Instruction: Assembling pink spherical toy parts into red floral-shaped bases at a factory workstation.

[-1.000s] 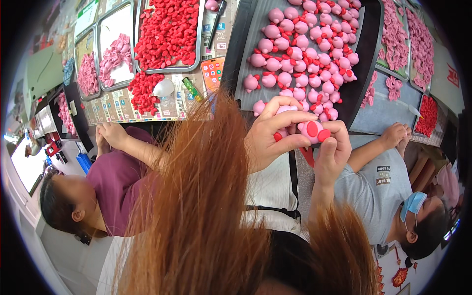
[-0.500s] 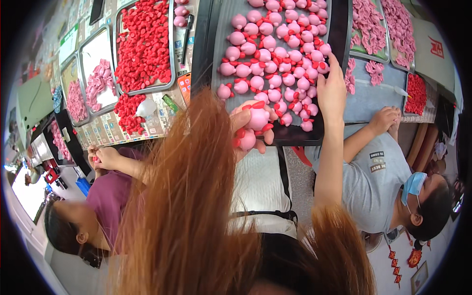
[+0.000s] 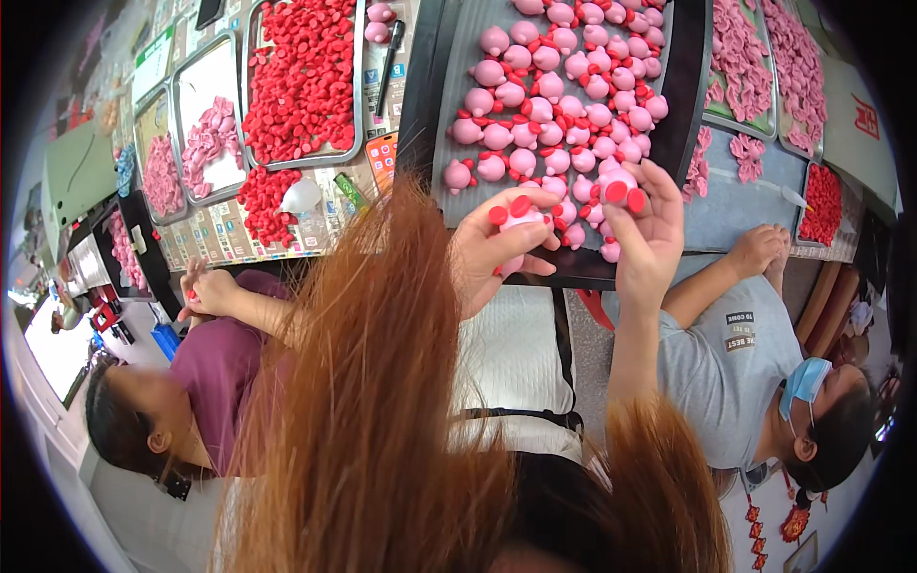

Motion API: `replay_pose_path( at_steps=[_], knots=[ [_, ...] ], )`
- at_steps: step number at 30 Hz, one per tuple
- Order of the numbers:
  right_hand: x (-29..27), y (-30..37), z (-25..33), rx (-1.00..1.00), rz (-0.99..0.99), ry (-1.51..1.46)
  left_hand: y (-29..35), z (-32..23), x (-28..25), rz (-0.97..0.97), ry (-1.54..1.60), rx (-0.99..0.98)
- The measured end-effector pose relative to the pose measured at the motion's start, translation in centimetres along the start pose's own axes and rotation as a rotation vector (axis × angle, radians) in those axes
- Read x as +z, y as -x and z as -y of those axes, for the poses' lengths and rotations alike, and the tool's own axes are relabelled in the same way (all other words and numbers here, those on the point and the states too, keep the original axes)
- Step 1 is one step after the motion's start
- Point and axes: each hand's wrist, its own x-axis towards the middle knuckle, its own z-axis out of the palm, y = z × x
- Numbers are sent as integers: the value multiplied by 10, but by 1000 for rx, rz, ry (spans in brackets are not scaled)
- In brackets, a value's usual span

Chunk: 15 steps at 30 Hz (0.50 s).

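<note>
black tray (image 3: 425, 95) — pink figures (image 3: 549, 86) | metal tray (image 3: 359, 105) — red pieces (image 3: 301, 81)

figs (image 3: 550, 87) on ctr tray (image 3: 421, 105) | pen (image 3: 390, 69) L of tray | phone (image 3: 382, 159) nr-side of pen | mat (image 3: 734, 202) R of tray

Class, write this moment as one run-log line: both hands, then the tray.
Left hand: holding at least one pink-and-red figure | Right hand: holding another figure | Black tray: many similar figures
</note>
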Motion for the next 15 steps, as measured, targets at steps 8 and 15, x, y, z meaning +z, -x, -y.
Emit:
replay_pose_path(
  at_steps=[8,15],
  knots=[
    [8,21,1,267,153,-401,0,-5,11,-94,-830,483],
    [13,25,5,264,208,-428,4,-2,14,-156,-815,462]
  ],
)
